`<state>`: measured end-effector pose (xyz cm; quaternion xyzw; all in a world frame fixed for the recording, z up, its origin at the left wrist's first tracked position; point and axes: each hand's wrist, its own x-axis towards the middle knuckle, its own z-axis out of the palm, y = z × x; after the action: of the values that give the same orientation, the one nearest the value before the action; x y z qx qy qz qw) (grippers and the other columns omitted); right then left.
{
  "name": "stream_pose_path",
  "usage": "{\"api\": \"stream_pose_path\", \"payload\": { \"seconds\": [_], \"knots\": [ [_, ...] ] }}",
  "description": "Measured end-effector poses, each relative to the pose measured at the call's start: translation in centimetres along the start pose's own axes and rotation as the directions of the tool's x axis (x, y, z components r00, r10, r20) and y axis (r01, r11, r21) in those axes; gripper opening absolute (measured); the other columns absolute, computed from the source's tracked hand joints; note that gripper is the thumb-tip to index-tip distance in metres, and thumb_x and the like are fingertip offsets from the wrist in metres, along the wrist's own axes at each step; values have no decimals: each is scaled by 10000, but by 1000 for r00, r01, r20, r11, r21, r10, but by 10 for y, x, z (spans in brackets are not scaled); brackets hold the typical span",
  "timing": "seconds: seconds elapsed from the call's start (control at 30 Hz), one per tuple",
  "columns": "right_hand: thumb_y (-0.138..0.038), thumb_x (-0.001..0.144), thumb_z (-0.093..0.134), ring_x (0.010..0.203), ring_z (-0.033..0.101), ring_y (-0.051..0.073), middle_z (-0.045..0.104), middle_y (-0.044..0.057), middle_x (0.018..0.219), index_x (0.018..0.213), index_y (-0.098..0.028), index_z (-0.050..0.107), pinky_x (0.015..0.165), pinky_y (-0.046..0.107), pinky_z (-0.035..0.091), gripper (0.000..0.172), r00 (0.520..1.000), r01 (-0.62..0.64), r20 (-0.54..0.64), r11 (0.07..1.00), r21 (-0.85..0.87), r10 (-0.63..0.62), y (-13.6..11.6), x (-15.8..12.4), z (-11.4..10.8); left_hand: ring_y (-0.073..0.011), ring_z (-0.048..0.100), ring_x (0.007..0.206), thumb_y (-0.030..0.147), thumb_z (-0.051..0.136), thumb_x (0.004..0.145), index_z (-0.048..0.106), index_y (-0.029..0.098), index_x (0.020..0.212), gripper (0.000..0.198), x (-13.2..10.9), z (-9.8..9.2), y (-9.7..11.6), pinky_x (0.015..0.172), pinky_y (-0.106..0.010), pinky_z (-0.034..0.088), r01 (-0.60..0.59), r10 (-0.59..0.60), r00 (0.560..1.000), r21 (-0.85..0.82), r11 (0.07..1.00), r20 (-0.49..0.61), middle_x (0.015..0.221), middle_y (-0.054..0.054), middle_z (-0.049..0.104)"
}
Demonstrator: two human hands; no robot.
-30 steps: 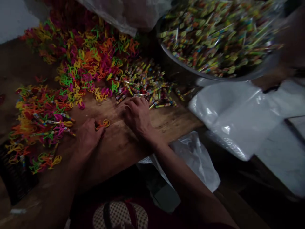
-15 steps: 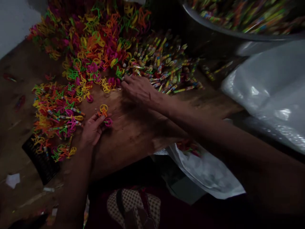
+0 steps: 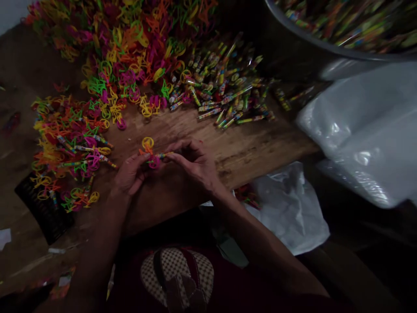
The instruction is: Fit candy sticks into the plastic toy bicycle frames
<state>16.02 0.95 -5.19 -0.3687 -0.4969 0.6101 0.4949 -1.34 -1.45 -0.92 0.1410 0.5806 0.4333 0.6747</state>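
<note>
My left hand [image 3: 132, 174] pinches a small plastic toy bicycle [image 3: 147, 144], with one yellow wheel, one magenta wheel and an orange frame. Between the fingertips of my right hand [image 3: 195, 163] is a thin printed tube [image 3: 163, 155], its tip against or very close to the bicycle. Whether the two are joined I cannot tell. To the left lies a heap of toy bicycles with tubes among them [image 3: 74, 143]. Behind my hands are a larger pile of bright toy bicycles [image 3: 130, 56] and a pile of loose tubes [image 3: 224, 91].
A wide metal basin [image 3: 302, 37] full of tubes stands at the back right. Clear plastic bags [image 3: 365, 126] lie on the right, and another plastic bag [image 3: 293, 204] hangs at the edge of the wooden table [image 3: 247, 152]. A dark flat piece [image 3: 41, 213] lies under the left heap.
My right hand has come back from the tube pile with a tube, bringing it to the toy bicycle. My left hand keeps its hold. The camera view has shifted slightly.
</note>
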Motion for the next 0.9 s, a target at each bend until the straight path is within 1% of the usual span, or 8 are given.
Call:
{"api": "stream_pose_path", "payload": {
  "seconds": [0.1, 0.2, 0.3, 0.4, 0.53, 0.63, 0.7, 0.9],
  "knots": [
    [-410, 830, 767, 882, 739, 157, 757, 8, 954, 927, -235, 671, 846, 326, 615, 222, 999, 18, -27, 999, 26, -18, -4, -9, -8, -115, 663, 609, 200, 746, 769, 673, 127, 765, 103, 1, 0, 0, 584, -214, 585, 7, -8, 999, 16, 1000, 33, 689, -19, 692],
    [-340, 870, 728, 940, 744, 166, 786, 15, 994, 976, -250, 746, 895, 343, 612, 140, 998, 66, 6, 996, -66, -65, -3, -14, -12, -130, 670, 631, 214, 751, 784, 703, 118, 812, 111, 2, 0, -5, 576, -217, 589, 61, -66, 990, 43, 997, 121, 705, -35, 698],
    [-303, 895, 691, 981, 745, 177, 796, 11, 1016, 988, -270, 782, 930, 363, 609, 133, 997, 78, 20, 989, -122, -76, -2, -18, -16, -116, 665, 612, 225, 748, 799, 700, 123, 788, 113, 1, 3, -10, 568, -194, 589, 49, -45, 986, -24, 999, 159, 692, -22, 688],
    [-227, 895, 680, 1014, 741, 180, 796, -7, 1042, 1017, -306, 791, 953, 373, 601, 183, 991, 135, 15, 985, -105, -134, -3, -20, -20, -126, 680, 606, 199, 733, 809, 704, 110, 816, 93, -1, 6, -13, 559, -205, 601, 87, -78, 975, -32, 996, 209, 693, -26, 693],
    [-177, 917, 636, 1057, 735, 186, 783, -20, 1107, 1081, -340, 779, 965, 383, 598, 273, 963, 257, 110, 959, -120, -245, -7, -23, -24, -136, 691, 590, 166, 679, 847, 693, 102, 837, 67, -1, 10, -16, 541, -212, 602, 131, -119, 968, -42, 991, 222, 681, -33, 697],
    [-138, 908, 638, 1054, 738, 184, 787, -22, 1089, 1072, -352, 781, 944, 369, 609, 305, 958, 286, 46, 942, -176, -283, -10, -26, -25, -126, 685, 568, 193, 650, 885, 664, 107, 781, 136, -1, 11, -17, 526, -196, 590, 127, -111, 972, -67, 990, 208, 673, -29, 688],
    [-100, 899, 637, 1055, 738, 179, 784, -22, 1100, 1078, -357, 777, 938, 360, 611, 343, 955, 295, 17, 941, -166, -296, -10, -28, -25, -118, 676, 545, 204, 653, 892, 644, 109, 757, 165, -2, 11, -17, 514, -187, 581, 132, -118, 972, -61, 989, 203, 662, -24, 678],
    [-73, 911, 603, 1060, 739, 176, 766, -13, 1160, 1131, -349, 756, 926, 368, 621, 385, 931, 365, 91, 919, -148, -355, -6, -34, -25, -128, 684, 539, 167, 623, 908, 637, 113, 839, 89, -8, 18, -19, 505, -193, 583, 192, -172, 963, -79, 978, 210, 663, -22, 681]
  ]
}}
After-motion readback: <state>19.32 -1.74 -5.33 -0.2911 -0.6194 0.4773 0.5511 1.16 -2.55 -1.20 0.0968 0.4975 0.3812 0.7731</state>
